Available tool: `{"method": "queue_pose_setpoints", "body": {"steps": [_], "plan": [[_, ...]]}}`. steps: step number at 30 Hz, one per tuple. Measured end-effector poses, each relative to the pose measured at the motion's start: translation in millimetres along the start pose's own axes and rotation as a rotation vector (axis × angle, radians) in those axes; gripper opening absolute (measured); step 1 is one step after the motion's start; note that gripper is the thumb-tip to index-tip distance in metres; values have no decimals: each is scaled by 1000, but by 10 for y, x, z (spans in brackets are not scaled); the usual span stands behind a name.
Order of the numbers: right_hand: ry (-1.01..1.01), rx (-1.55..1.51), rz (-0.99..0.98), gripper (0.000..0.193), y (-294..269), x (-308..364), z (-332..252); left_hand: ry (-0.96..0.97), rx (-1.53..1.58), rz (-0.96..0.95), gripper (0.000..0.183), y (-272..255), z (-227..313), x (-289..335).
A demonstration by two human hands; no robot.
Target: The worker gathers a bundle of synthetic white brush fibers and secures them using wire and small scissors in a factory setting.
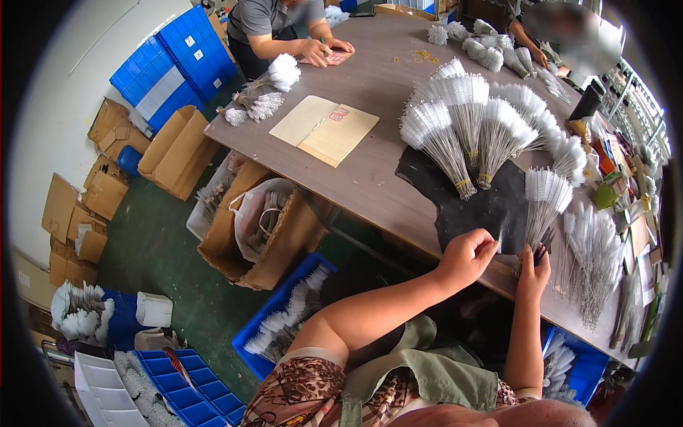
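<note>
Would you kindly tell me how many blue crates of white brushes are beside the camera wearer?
2 are visible: the left crate on the floor, and the right crate lower than the table. Others may be hidden.

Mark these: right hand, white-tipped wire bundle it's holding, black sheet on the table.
Right hand (533, 272): head view, middle of the hand.
White-tipped wire bundle (548, 191): head view, its white upper part.
Black sheet (475, 219): head view, bare middle.
</note>
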State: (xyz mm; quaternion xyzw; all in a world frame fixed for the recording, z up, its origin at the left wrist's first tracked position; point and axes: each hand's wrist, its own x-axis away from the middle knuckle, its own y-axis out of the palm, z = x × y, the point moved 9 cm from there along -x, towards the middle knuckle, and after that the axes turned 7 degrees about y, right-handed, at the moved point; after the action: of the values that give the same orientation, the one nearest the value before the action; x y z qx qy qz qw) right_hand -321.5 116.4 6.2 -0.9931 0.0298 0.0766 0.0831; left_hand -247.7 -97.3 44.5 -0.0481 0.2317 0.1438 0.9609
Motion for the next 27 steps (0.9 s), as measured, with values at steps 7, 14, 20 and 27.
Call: {"method": "queue_pose_setpoints", "body": {"steps": [7, 14, 20, 27], "plan": [[2, 14, 31, 16, -19, 42, -32, -247, 258, 24, 16, -73, -448, -10], [-51, -9, -36, 19, 36, 198, -194, -193, 248, -21, 18, -32, -404, 127], [77, -34, -270, 30, 302, 767, -230, -404, 791, -96, 64, 211, -272, 473], [-335, 303, -325, 49, 386, 1503, -447, -547, 917, -70, 39, 291, -96, 929]]}}
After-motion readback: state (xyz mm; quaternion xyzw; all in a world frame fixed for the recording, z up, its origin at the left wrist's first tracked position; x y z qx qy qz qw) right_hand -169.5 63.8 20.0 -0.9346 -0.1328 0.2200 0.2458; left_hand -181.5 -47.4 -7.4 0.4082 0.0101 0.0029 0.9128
